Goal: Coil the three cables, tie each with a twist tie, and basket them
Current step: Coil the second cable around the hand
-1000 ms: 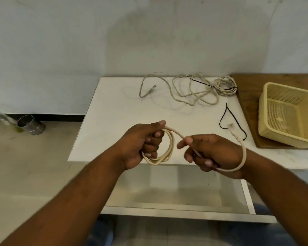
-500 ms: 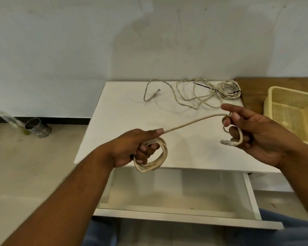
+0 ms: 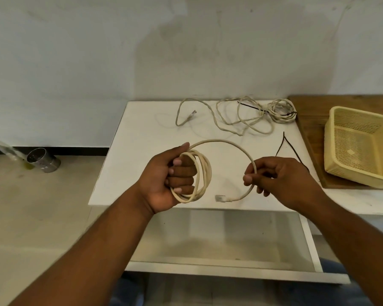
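The left hand [image 3: 164, 180] grips a cable [image 3: 202, 173] wound into a coil of several turns. Its fingers [image 3: 182, 171] curl through the middle of the coil, and the thumb lies over the top of the turns. From the thumb tip the free length arcs up and to the right in a wide half loop to the right hand [image 3: 281, 180], whose thumb and fingers [image 3: 251, 178] pinch it. Below that pinch the cable bends down and back toward the left hand. It ends in a clear plug [image 3: 221, 198] that hangs between the two hands, just right of the coil's bottom and apart from it. Both hands are over the near part of the white tabletop [image 3: 142, 138].

Beyond the fingers, at the far side of the tabletop, the loose cables [image 3: 241, 122] lie in a tangle. A black twist tie [image 3: 284, 144], bent in a V, lies just beyond the right hand, which hides part of it. Right of the right-hand fingers a yellow basket [image 3: 363, 155] sits on a wooden board [image 3: 312, 129]. Well left of the left hand, a metal can [image 3: 42, 160] lies on the floor.
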